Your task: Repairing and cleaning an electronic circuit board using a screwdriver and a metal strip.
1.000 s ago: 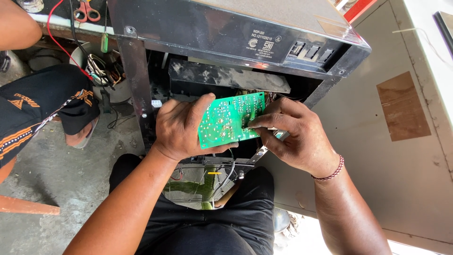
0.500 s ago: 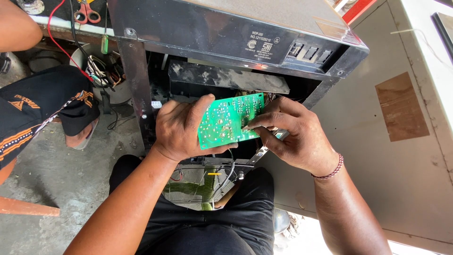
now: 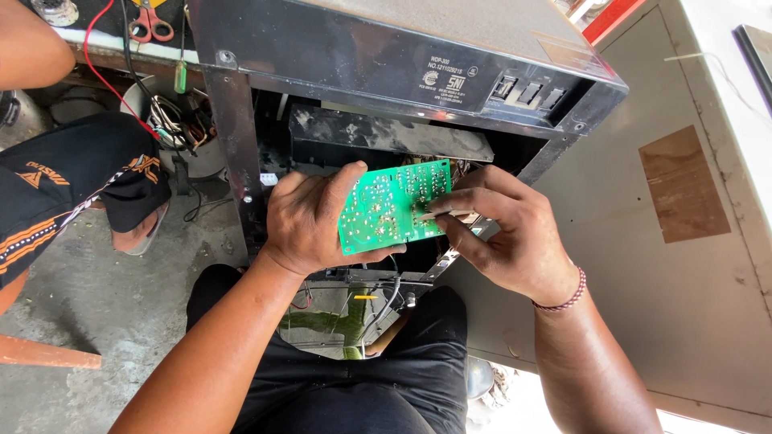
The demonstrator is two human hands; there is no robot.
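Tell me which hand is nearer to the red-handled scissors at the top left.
Left. The left hand grips the green circuit board on the side toward the red-handled scissors; the right hand is farther right.

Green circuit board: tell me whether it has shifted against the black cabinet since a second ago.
No. The green circuit board sits at the same spot in front of the black cabinet opening, gripped by both hands.

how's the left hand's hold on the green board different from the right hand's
The left hand wraps the circuit board's left edge, thumb across its face; the right hand only pinches the right edge with its fingers. The left hand covers more of the board; the right hand covers little. The right wrist wears a bracelet; the left wrist is bare. Both hold the board before the open black cabinet.
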